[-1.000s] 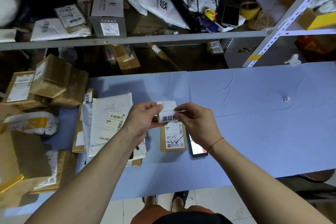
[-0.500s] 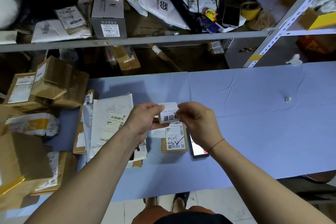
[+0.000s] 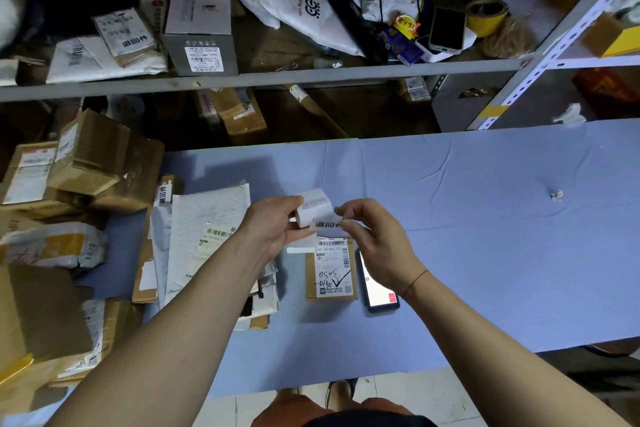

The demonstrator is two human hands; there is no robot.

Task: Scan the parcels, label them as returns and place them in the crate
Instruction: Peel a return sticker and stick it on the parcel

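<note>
Peeling seems to be the step in hand, so going left to right. Far left, a heap of brown cardboard parcels [image 3: 86,166] sits at the edge of the blue cloth-covered bench [image 3: 485,253], with a white padded mailer with a barcode label [image 3: 207,229] lying flat next to it.

The person's left hand [image 3: 273,232] is clamped on a small white roll of labels [image 3: 311,208], fingers and thumb curled round it. Just right of that, the right hand [image 3: 377,243] pinches a white return sticker with black characters [image 3: 327,224] at its end, still joined to the roll by the look of it.

Below the hands, the small brown cardboard parcel with a white handwritten shipping label [image 3: 330,270] lies flat on the bench, touched by neither hand. A black smartphone with a lit screen [image 3: 377,288] lies just beside it on the right. No crate in view that can be picked out.

Handling guess: the sticker is thin, floppy and tacky, so hold it by one edge only or it curls onto itself. The parcel looks light and stiff, easy to take by its long sides.

Versus half a second back: the roll has tipped up so its printed side faces the camera, and the sticker has come further off, now hanging lower right. Parcel and phone haven't budged.
</note>
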